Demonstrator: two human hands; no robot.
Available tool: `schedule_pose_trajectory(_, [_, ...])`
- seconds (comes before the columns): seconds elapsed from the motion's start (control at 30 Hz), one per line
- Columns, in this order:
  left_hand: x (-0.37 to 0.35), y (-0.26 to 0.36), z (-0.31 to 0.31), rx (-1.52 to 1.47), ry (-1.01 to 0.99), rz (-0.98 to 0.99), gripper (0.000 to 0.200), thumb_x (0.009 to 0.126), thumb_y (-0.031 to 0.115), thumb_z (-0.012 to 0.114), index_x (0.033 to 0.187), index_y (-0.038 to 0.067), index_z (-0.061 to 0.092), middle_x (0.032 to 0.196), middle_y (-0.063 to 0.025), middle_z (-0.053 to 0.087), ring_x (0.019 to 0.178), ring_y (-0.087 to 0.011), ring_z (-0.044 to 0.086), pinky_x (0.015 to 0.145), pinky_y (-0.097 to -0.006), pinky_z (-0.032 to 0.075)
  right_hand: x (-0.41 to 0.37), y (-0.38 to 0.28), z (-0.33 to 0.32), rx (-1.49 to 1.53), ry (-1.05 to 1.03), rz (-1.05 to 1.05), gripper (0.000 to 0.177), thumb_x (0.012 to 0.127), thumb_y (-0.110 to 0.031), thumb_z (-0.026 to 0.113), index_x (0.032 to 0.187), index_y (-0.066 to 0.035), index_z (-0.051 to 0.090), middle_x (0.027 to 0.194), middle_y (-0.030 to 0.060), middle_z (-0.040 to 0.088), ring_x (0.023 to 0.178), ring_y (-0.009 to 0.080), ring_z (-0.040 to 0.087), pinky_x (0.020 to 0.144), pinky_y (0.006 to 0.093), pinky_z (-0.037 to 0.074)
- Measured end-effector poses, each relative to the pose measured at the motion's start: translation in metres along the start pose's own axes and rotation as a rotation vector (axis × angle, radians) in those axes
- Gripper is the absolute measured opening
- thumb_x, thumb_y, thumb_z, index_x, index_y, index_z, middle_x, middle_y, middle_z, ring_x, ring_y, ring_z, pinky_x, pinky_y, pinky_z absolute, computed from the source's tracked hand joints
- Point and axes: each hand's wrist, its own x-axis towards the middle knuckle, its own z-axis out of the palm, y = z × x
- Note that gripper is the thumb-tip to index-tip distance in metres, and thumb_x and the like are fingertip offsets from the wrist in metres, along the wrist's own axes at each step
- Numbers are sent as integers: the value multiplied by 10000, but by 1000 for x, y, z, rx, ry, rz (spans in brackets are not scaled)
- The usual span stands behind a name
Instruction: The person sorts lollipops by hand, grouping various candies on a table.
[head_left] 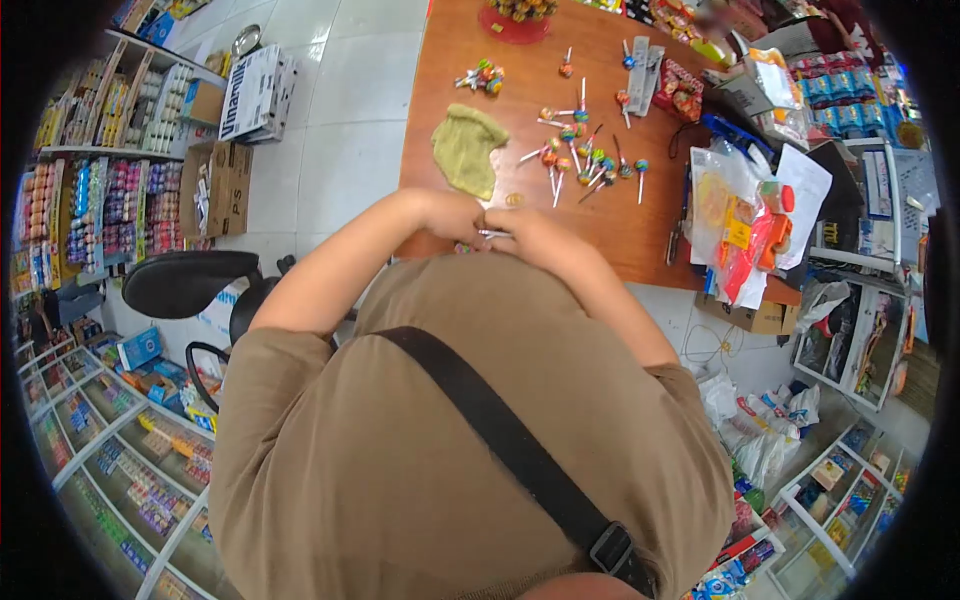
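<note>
Fingers of left hand [462,216] and right hand [518,232] pinched white sticks [495,234]; one lollipop bunch [487,77] lay gathered at 12 o'clock, loose lollipops [598,155] between 1 and 2.

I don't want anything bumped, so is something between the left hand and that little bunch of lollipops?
Yes, the green cloth lies on the table between the left hand and the little bunch of lollipops. It lies low, so a hand could probably go over it.
</note>
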Motion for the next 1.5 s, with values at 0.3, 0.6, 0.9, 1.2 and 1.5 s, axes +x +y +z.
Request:
schedule_pose_trajectory(0.3, [-13, -3, 2, -216, 32, -10, 333, 842, 297, 524, 982, 3, 595, 944, -100, 611, 905, -155, 537, 802, -277, 391, 3, 15, -2, -17, 56, -53, 235, 686, -68, 645, 914, -23, 612, 853, 97, 589, 803, 239, 571, 667, 304, 456])
schedule_pose_trajectory(0.6, [-5, -18, 13, -357, 56, 57, 293, 860, 222, 492, 1036, 1, 571, 1028, -100, 581, 954, -170, 522, 853, -293, 386, 9, 23, -6, -91, -29, -106, 143, 682, -21, 619, 824, -8, 635, 848, 114, 608, 762, 253, 584, 680, 326, 466])
schedule_pose_trajectory(0.9, [-4, -28, 16, -574, 80, 174, 254, 842, 168, 493, 1005, -10, 573, 1004, -74, 566, 953, -163, 513, 851, -297, 384, 17, 12, -11, -277, -114, -109, 177, 695, -23, 577, 870, -26, 598, 836, 126, 601, 794, 280, 569, 692, 347, 458])
schedule_pose_trajectory(1.2, [-3, -35, 20, -655, 121, 162, 260, 803, 114, 483, 1016, -20, 548, 981, -60, 561, 930, -126, 499, 844, -271, 384, 20, 24, -2, -155, 28, -165, 325, 683, 16, 513, 986, -54, 605, 882, 157, 600, 806, 311, 572, 728, 359, 458])
schedule_pose_trajectory(1.5, [3, -31, 24, -694, 130, 136, 326, 767, 84, 482, 1072, -20, 525, 1049, -77, 548, 958, -129, 494, 860, -270, 378, 16, 30, -5, -98, -38, -29, 277, 707, 30, 545, 976, -13, 597, 918, 152, 611, 851, 294, 580, 760, 343, 456])
